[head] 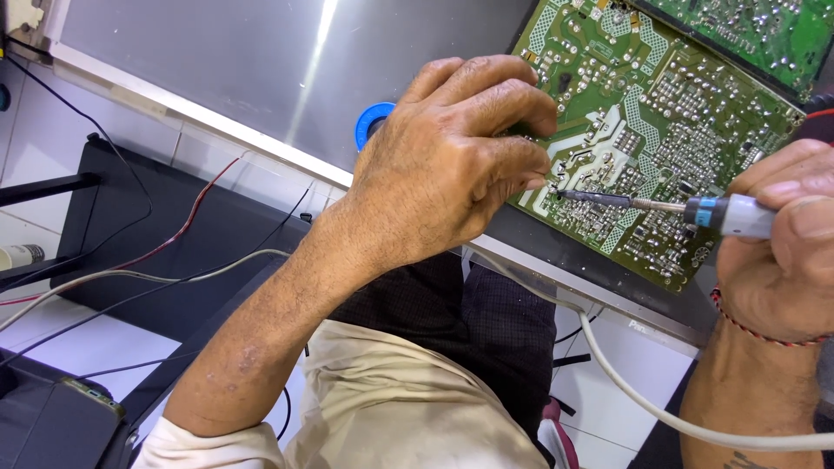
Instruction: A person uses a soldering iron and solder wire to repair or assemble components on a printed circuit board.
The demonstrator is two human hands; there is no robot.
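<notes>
A green circuit board (669, 113), solder side up, lies tilted on a grey metal panel (217, 78). My left hand (452, 156) rests on the board's left edge, fingers curled and pinched together near the iron's tip; what they pinch is hidden. My right hand (782, 252) grips a soldering iron (686, 208) with a grey handle and blue band. Its metal tip touches the board just right of my left fingertips. The iron's pale cable (643, 399) runs down from under my right hand.
A blue solder spool (372, 122) sits on the panel behind my left hand. A second green board (764, 35) lies at the top right. Red, black and white wires (174, 260) cross a black stand on the white tiled floor. My lap is below.
</notes>
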